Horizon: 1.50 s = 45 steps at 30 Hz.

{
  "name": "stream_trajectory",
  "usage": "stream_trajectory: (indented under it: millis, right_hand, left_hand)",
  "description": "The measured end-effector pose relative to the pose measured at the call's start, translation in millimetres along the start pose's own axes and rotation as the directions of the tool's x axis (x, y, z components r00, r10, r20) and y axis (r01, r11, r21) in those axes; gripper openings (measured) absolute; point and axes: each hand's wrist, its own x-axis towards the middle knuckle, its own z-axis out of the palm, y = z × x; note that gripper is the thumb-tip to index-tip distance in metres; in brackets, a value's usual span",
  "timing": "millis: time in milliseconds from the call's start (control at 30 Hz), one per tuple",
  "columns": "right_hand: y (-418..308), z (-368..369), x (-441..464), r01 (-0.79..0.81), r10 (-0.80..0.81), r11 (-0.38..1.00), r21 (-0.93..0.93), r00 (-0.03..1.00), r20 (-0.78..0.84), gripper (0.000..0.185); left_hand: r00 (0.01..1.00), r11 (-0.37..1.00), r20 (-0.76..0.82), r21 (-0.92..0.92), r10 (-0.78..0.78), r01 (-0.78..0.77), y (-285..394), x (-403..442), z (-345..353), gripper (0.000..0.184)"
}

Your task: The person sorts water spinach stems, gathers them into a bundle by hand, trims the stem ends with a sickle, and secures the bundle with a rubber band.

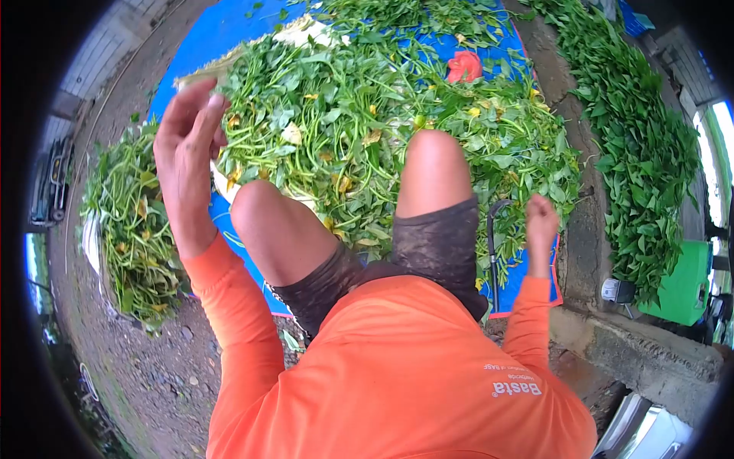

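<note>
My left hand (183, 145) is raised at the left edge of a heap of leafy green stems (329, 122). Its fingers are bent but apart, and I see nothing held between them. My right hand (542, 219) is closed beside the heap's right edge; whatever it may hold is hidden. Just left of that hand stands a dark curved metal bar (493, 245). Yellowed leaves and long stalks are mixed through the heap, which spreads in front of and around my knees.
A blue tarp (187, 53) lies under the greens. A red plastic bag (464, 67) rests on them. At the left is another bundle of stems (141, 229). A long row of leafy greens (631, 153) and a green container (679, 287) flank the concrete ledge (627, 336) at the right.
</note>
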Motion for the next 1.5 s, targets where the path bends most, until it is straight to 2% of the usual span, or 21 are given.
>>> stream_trajectory:
  millis: [67,133,200,267,300,433,467,500,567,633,700,800,833,933,1000,1067,1100,1133,1300,1367,1500]
  right_hand:
    - [-116.0,-5.2,20.8,0.055,-0.055,0.998,0.025,0.998,-0.003,0.025]
    - [-200.1,9.1,24.6,0.250,-0.249,0.968,-0.002,0.966,0.071,0.027]
    - [-255.7,39.4,11.8,0.396,-0.393,0.918,0.024,0.898,0.196,0.029]
    - [-290.2,82.7,-17.3,0.451,-0.440,0.890,0.068,0.812,0.384,0.032]
    - [-299.7,102.9,-32.4,0.475,-0.460,0.875,0.093,0.753,0.470,0.033]
    - [-264.3,185.6,-71.5,0.311,-0.240,0.947,0.083,0.512,0.825,0.037]
    - [-237.0,203.8,-75.4,0.356,-0.231,0.933,0.059,0.464,0.855,0.040]
    - [-240.6,214.4,-87.4,0.376,-0.098,0.924,-0.076,0.423,0.901,0.043]
    - [-211.5,237.4,-94.8,0.383,-0.041,0.920,-0.085,0.310,0.950,0.046]
    - [-211.3,249.6,-96.3,0.517,0.112,0.831,-0.208,0.211,0.971,0.050]
    - [-214.7,262.7,-95.9,0.561,0.135,0.798,-0.220,0.189,0.973,0.050]
    - [-217.7,282.2,-93.6,0.620,0.098,0.758,-0.203,0.200,0.975,0.050]
    - [-218.6,287.6,-91.9,0.618,0.124,0.750,-0.236,0.218,0.968,0.050]
    - [-218.1,295.4,-86.8,0.670,0.183,0.670,-0.319,0.268,0.946,0.050]
    - [-218.0,299.3,-85.8,0.663,0.198,0.668,-0.339,0.281,0.939,0.048]
    - [-212.3,301.0,-84.1,0.671,0.195,0.658,-0.342,0.286,0.938,0.049]
    - [-214.9,302.7,-83.3,0.681,0.200,0.648,-0.340,0.278,0.940,0.049]
    - [-218.8,305.4,-82.2,0.668,0.222,0.652,-0.359,0.284,0.933,0.049]
    - [-221.2,311.1,-74.6,0.662,0.175,0.681,-0.314,0.269,0.947,0.050]
    - [-225.7,313.4,-74.6,0.671,0.204,0.663,-0.331,0.263,0.943,0.050]
    - [-229.1,317.0,-74.6,0.625,0.248,0.695,-0.355,0.255,0.935,0.051]
  left_hand:
    - [0.995,0.989,0.011,-0.113,0.095,-0.093,0.8,12.5,3.6,0.039]
    - [0.993,0.983,-0.005,-0.142,0.120,-0.119,-5.9,27.0,8.3,0.044]
    - [0.990,0.989,-0.075,-0.078,0.118,-0.124,1.0,33.0,13.2,0.032]
    - [0.972,0.973,-0.124,-0.088,0.200,-0.212,-18.3,53.9,-0.3,0.033]
    - [0.980,0.986,-0.120,-0.044,0.157,-0.163,-26.1,66.1,-15.2,0.035]
    - [0.990,0.991,-0.118,0.106,-0.072,0.085,-100.8,128.6,-112.4,0.039]
    - [0.983,0.977,-0.110,0.134,-0.150,0.164,-135.5,136.8,-132.6,0.041]
    - [0.955,0.938,-0.139,0.194,-0.263,0.287,-168.9,138.0,-146.6,0.040]
    - [0.866,0.850,-0.153,0.172,-0.476,0.498,-250.7,127.6,-166.9,0.032]
    - [0.740,0.727,-0.150,0.141,-0.656,0.672,-328.2,108.9,-176.0,0.040]
    - [0.615,0.613,-0.245,0.093,-0.750,0.785,-387.0,94.2,-163.6,0.055]
    - [0.695,0.558,-0.289,0.431,-0.659,0.709,-470.5,111.0,-162.4,0.094]
    - [0.645,0.487,-0.298,0.459,-0.704,0.743,-478.3,126.8,-158.7,0.113]
    - [0.614,0.456,-0.340,0.441,-0.712,0.773,-506.9,169.0,-138.9,0.124]
    - [0.559,0.318,-0.247,0.615,-0.791,0.722,-508.6,200.7,-125.2,0.144]
    - [0.617,0.367,-0.191,0.658,-0.764,0.658,-554.8,217.7,-107.4,0.154]
    - [0.596,0.384,-0.097,0.680,-0.797,0.625,-560.7,223.8,-100.7,0.157]
    - [0.565,0.262,-0.160,0.762,-0.810,0.592,-535.5,227.1,-83.1,0.149]
    - [0.482,0.145,-0.216,0.781,-0.849,0.607,-545.2,241.7,-81.0,0.140]
    - [0.425,0.181,-0.104,0.796,-0.899,0.577,-575.3,251.5,-90.7,0.139]
    - [0.553,0.234,-0.177,0.771,-0.814,0.592,-570.5,238.7,-67.1,0.131]
